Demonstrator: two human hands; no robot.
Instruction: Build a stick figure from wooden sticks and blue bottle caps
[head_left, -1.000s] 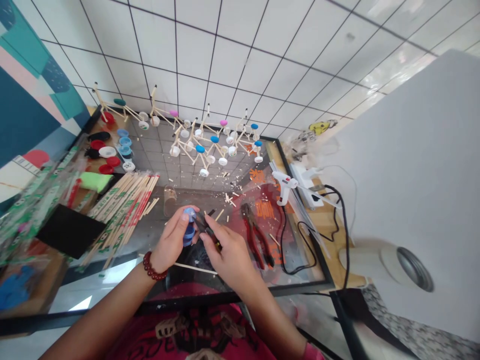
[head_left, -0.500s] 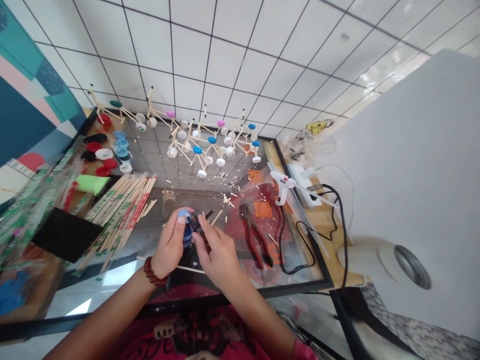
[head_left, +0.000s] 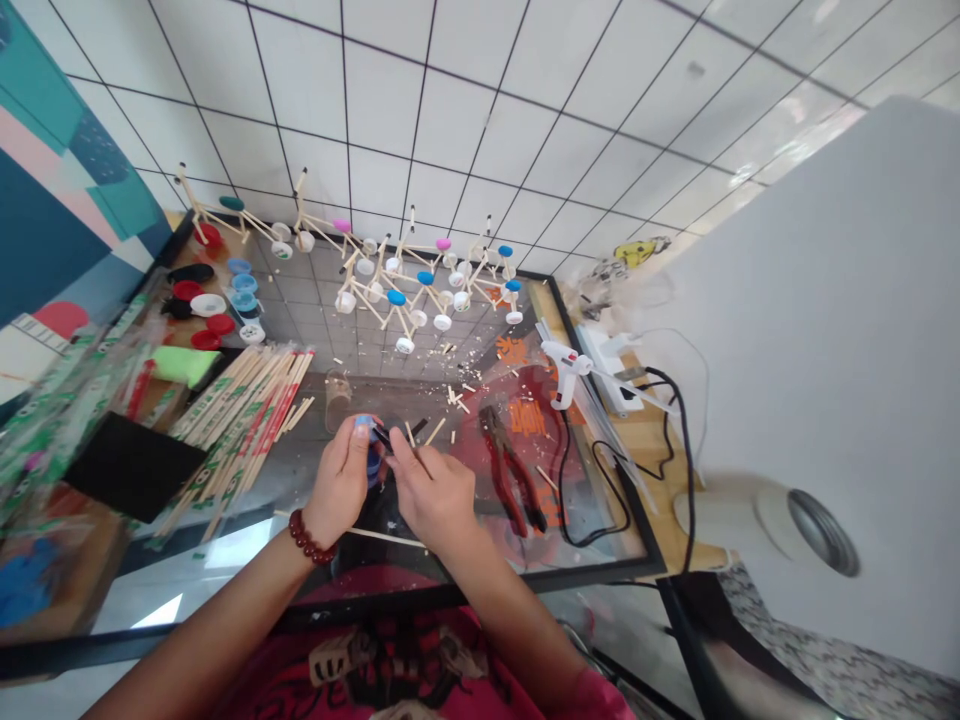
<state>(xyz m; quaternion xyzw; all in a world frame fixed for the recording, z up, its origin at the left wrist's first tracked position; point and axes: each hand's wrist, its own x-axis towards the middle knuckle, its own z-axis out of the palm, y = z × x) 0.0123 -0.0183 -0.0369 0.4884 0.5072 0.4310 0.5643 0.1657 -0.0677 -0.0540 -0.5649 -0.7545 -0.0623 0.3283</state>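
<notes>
**Close work just in from the near edge**

We see the left hand [head_left: 343, 482] clamped around a short stack of blue plastic bottle caps [head_left: 370, 455], held up above the glass-topped surface [head_left: 480, 583], just in from its black-framed near edge. The right hand [head_left: 430, 492] sits tight against it, pinching a small dark piece [head_left: 382, 436] at the top of the stack; its shape is too small to make out. A thin wooden stick [head_left: 382, 537] lies beneath the left wrist.

Smooth glass stretches out around the hands, scattered with pale wood chips [head_left: 454, 397]. To the right lie red-handled pliers [head_left: 510, 470], with a white glue gun [head_left: 564, 365] and its black cord [head_left: 592, 520] beyond them. To the left, a heap of wooden chopsticks [head_left: 240, 430] lies close by, and a small glass jar [head_left: 337, 400] stands just ahead of the hands. Along the far edge stands a spindly model of sticks and round caps [head_left: 405, 290].
</notes>
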